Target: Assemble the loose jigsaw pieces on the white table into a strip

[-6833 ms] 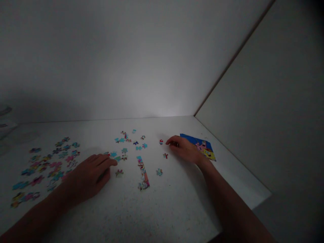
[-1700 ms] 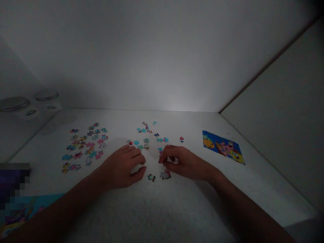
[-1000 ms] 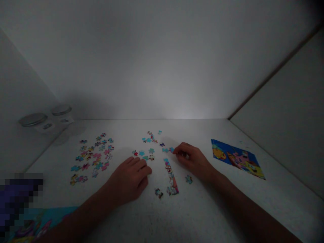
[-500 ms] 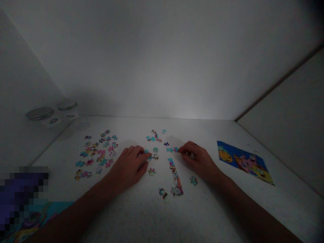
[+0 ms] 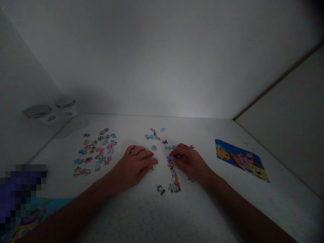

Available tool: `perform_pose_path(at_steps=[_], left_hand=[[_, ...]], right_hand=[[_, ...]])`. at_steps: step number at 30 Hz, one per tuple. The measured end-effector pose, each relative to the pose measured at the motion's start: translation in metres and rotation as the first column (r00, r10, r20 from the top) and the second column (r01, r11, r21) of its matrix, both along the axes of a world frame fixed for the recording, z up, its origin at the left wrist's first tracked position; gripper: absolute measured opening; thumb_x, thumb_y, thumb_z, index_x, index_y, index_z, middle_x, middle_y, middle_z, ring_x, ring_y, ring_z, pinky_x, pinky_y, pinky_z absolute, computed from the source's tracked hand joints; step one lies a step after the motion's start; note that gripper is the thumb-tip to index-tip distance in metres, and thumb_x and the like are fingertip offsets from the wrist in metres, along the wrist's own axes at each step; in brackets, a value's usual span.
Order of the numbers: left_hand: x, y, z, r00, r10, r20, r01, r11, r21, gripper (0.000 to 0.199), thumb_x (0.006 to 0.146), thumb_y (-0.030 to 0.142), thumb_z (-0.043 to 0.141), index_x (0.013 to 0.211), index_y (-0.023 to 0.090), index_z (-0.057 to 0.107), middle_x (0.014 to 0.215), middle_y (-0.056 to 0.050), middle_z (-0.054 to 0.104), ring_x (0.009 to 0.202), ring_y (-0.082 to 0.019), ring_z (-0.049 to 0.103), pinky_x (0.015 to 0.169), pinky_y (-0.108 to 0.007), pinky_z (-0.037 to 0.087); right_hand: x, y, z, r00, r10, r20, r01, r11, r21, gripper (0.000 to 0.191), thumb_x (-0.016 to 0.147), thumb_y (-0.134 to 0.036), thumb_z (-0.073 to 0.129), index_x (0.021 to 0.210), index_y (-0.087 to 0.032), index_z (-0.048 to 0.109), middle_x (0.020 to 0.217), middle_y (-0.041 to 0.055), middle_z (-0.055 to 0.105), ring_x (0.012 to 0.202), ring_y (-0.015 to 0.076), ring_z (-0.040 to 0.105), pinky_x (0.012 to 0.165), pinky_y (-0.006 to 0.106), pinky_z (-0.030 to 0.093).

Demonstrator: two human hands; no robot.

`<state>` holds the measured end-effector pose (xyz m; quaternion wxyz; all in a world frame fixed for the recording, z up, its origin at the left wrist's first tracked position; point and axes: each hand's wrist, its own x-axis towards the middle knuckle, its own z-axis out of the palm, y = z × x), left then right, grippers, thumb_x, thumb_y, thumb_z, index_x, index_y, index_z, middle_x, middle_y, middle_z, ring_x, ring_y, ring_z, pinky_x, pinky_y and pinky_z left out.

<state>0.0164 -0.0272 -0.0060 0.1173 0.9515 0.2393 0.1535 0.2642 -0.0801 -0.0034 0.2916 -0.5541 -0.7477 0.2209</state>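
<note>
Left hand: my left hand (image 5: 134, 164) lay palm down on the worktop (image 5: 202, 136), reaching right from a long, low forearm, its back turned up and the wrist nearly flat.

Left fingers: my left fingers (image 5: 146, 154) stayed close together and gently curved, their tips over small jigsaw pieces (image 5: 155, 161). I cannot tell whether they held one.

Right hand: my right hand (image 5: 188, 161) came in from the lower right, angled inward and arched slightly above the worktop, just beside the assembled puzzle strip (image 5: 173, 176).

Right fingers: my right fingers (image 5: 177, 152) were curled narrowly, their tips close to the strip's top end. I cannot tell whether they held a piece.

Puzzle: the assembled puzzle strip ran upright between my hands, with a loose piece (image 5: 160, 190) near its lower end. A small group of loose pieces (image 5: 152, 133) lay beyond my hands, and a larger spread of pieces (image 5: 96, 150) lay to the left.

Further off: a printed cartoon picture (image 5: 241, 161) lay flat on the right, and two metal-lidded jars (image 5: 37, 110) stood at the far left.
</note>
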Motion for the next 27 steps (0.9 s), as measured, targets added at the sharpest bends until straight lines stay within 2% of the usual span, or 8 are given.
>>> perform_pose_path(at_steps=[3, 5, 8, 10, 16, 20, 24, 27], left_hand=[[0.000, 0.001, 0.001, 0.996, -0.076, 0.038, 0.077, 0.997, -0.023, 0.036, 0.093, 0.011, 0.039, 0.113, 0.029, 0.062, 0.116, 0.000, 0.065, 0.108, -0.019, 0.052, 0.098, -0.041, 0.030], [0.001, 0.001, 0.001, 0.997, -0.024, 0.077, 0.025, 1.000, -0.010, 0.036, 0.092, 0.009, 0.037, 0.113, 0.024, 0.061, 0.112, -0.003, 0.066, 0.104, -0.019, 0.054, 0.097, -0.040, 0.031], [0.005, -0.001, 0.002, 0.992, 0.095, 0.082, -0.097, 0.995, 0.022, 0.024, 0.092, 0.022, 0.045, 0.109, 0.020, 0.062, 0.108, -0.006, 0.065, 0.102, -0.022, 0.053, 0.094, -0.041, 0.034], [0.008, -0.005, 0.003, 0.992, 0.115, 0.052, -0.117, 0.992, 0.038, 0.023, 0.090, 0.030, 0.051, 0.106, 0.020, 0.063, 0.108, -0.007, 0.063, 0.103, -0.024, 0.053, 0.093, -0.043, 0.035], [0.014, -0.014, -0.002, 0.996, 0.079, 0.045, -0.080, 0.996, 0.027, 0.018, 0.088, 0.024, 0.054, 0.103, 0.023, 0.064, 0.103, -0.004, 0.062, 0.099, -0.023, 0.052, 0.094, -0.043, 0.034], [0.010, -0.013, -0.004, 0.999, 0.032, 0.034, -0.032, 0.999, 0.018, 0.023, 0.086, 0.017, 0.053, 0.106, 0.025, 0.063, 0.104, -0.004, 0.060, 0.098, -0.022, 0.052, 0.096, -0.044, 0.032], [0.007, -0.013, -0.004, 0.999, -0.031, 0.037, 0.030, 0.999, 0.021, 0.026, 0.087, 0.013, 0.050, 0.108, 0.025, 0.062, 0.102, -0.004, 0.060, 0.098, -0.020, 0.052, 0.097, -0.043, 0.031], [0.009, -0.015, -0.005, 0.998, -0.027, 0.061, 0.024, 0.999, 0.037, 0.022, 0.089, 0.019, 0.052, 0.107, 0.025, 0.061, 0.099, -0.004, 0.059, 0.095, -0.020, 0.051, 0.096, -0.042, 0.032]], right_hand=[[-0.002, -0.001, -0.001, 0.999, 0.041, 0.006, -0.041, 0.999, 0.009, 0.014, 0.081, -0.016, 0.051, 0.086, -0.019, 0.063, 0.081, 0.0038, 0.057, 0.078, 0.0168, 0.054, 0.071, 0.030, 0.043], [-0.002, -0.003, 0.000, 0.997, 0.077, 0.009, -0.077, 0.997, 0.007, 0.015, 0.079, -0.013, 0.053, 0.086, -0.020, 0.064, 0.086, 0.0045, 0.058, 0.080, 0.0168, 0.055, 0.073, 0.030, 0.044], [-0.006, -0.008, 0.006, 0.989, 0.145, 0.026, -0.145, 0.989, 0.003, 0.017, 0.076, -0.010, 0.054, 0.085, -0.020, 0.065, 0.089, 0.0053, 0.061, 0.085, 0.0174, 0.057, 0.078, 0.030, 0.044], [-0.012, -0.014, 0.013, 0.975, 0.206, 0.085, -0.205, 0.979, -0.022, 0.017, 0.075, -0.011, 0.057, 0.084, -0.020, 0.067, 0.083, 0.0041, 0.061, 0.084, 0.0176, 0.057, 0.080, 0.031, 0.044], [-0.038, -0.032, 0.025, 0.886, 0.403, 0.230, -0.385, 0.915, -0.120, 0.015, 0.081, -0.031, 0.064, 0.092, -0.021, 0.066, 0.085, 0.0029, 0.063, 0.084, 0.0175, 0.056, 0.083, 0.033, 0.039], [-0.044, -0.037, 0.023, 0.873, 0.434, 0.221, -0.415, 0.901, -0.127, 0.010, 0.085, -0.027, 0.059, 0.090, -0.021, 0.065, 0.085, 0.0018, 0.062, 0.086, 0.0156, 0.056, 0.084, 0.030, 0.038], [-0.049, -0.040, 0.027, 0.881, 0.429, 0.199, -0.403, 0.902, -0.155, 0.012, 0.075, -0.016, 0.061, 0.087, -0.019, 0.064, 0.089, 0.0029, 0.062, 0.085, 0.0154, 0.055, 0.079, 0.027, 0.039], [-0.053, -0.043, 0.032, 0.878, 0.449, 0.168, -0.415, 0.887, -0.201, 0.015, 0.071, -0.011, 0.062, 0.085, -0.017, 0.063, 0.091, 0.0045, 0.063, 0.088, 0.0161, 0.055, 0.078, 0.025, 0.040]])
